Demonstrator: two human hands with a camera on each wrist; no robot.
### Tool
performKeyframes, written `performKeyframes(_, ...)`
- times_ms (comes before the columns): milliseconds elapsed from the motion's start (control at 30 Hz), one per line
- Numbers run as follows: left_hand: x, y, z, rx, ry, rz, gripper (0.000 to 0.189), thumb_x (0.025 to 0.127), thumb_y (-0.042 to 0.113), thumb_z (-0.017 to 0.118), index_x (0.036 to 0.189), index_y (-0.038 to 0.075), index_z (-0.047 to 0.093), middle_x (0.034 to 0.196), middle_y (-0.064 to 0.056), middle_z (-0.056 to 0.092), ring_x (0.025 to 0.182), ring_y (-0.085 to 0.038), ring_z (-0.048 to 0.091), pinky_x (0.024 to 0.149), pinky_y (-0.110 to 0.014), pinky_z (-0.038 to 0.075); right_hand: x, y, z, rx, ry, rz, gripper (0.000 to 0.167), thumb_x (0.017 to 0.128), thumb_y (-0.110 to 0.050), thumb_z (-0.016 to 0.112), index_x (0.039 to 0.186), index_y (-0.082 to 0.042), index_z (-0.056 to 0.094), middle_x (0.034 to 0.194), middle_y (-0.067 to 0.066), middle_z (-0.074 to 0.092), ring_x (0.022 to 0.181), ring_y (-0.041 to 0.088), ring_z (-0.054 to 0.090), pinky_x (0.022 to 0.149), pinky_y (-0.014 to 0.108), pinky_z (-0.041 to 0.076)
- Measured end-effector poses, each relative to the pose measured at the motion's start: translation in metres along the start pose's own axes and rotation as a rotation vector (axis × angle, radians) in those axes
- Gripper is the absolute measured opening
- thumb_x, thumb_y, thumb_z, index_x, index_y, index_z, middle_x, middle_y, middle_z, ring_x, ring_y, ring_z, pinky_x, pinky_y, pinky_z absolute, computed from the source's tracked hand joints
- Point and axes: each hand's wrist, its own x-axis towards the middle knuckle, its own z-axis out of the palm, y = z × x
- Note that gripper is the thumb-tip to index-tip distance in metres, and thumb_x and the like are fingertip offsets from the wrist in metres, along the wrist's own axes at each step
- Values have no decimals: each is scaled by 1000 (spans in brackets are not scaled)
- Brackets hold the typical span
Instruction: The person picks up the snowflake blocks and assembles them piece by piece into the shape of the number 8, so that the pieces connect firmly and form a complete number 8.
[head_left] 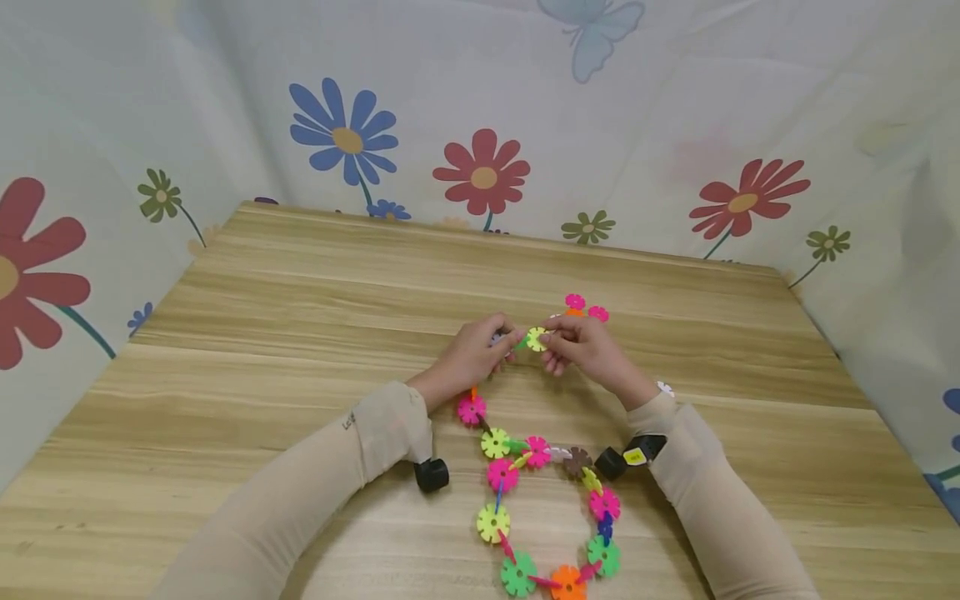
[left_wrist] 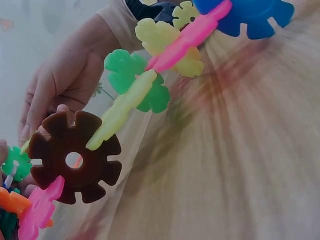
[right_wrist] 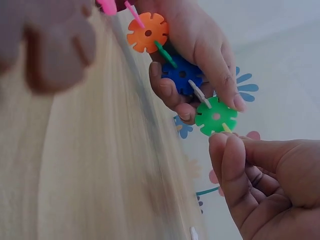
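Observation:
My left hand (head_left: 480, 348) and my right hand (head_left: 590, 350) meet above the table, a yellow snowflake disc (head_left: 536, 338) between them. The right hand (right_wrist: 280, 185) pinches its edge-on yellow piece (right_wrist: 227, 128) against a green disc (right_wrist: 216, 116). That green disc lies under the thumb of the left hand (right_wrist: 200, 45), which holds a linked run with a blue disc (right_wrist: 182, 75) and an orange disc (right_wrist: 148, 33). From the left hand the chain runs down through a pink disc (head_left: 472, 409) to a ring of linked discs. In the left wrist view, a brown disc (left_wrist: 52, 160) partly hides the hands.
The ring's orange disc (head_left: 568, 582) lies near the front of the wooden table (head_left: 360, 300). Loose pink pieces (head_left: 575, 301) are behind the right hand. A white disc (head_left: 665, 389) shows beside the right wrist. A flowered cloth (head_left: 420, 83) hangs behind the table.

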Motion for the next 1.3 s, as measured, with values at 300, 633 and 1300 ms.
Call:
performKeyframes(300, -4, 6, 0, 45, 11, 35, 25, 101, 33, 47, 103, 10, 57, 76, -8, 64, 51, -11, 48, 45, -22, 41, -2, -3, 7, 23, 16, -9, 29, 97, -3, 53, 120, 14, 55, 81, 27, 65, 59, 6, 62, 56, 22, 55)
performKeyframes(633, -7, 8, 0, 104, -28, 61, 27, 102, 29, 46, 122, 12, 54, 83, -8, 68, 61, -15, 60, 54, -24, 46, -3, -3, 8, 2, 10, -9, 28, 97, -3, 52, 120, 13, 54, 81, 27, 65, 60, 7, 62, 57, 24, 55)
performKeyframes(1300, 0, 7, -3, 218, -11, 136, 45, 90, 23, 69, 132, 18, 55, 118, -7, 66, 102, -21, 63, 87, -39, 52, 16, 12, -59, -437, 235, 124, 24, 95, -15, 60, 110, 3, 62, 97, 23, 64, 77, 29, 62, 61, 30, 54)
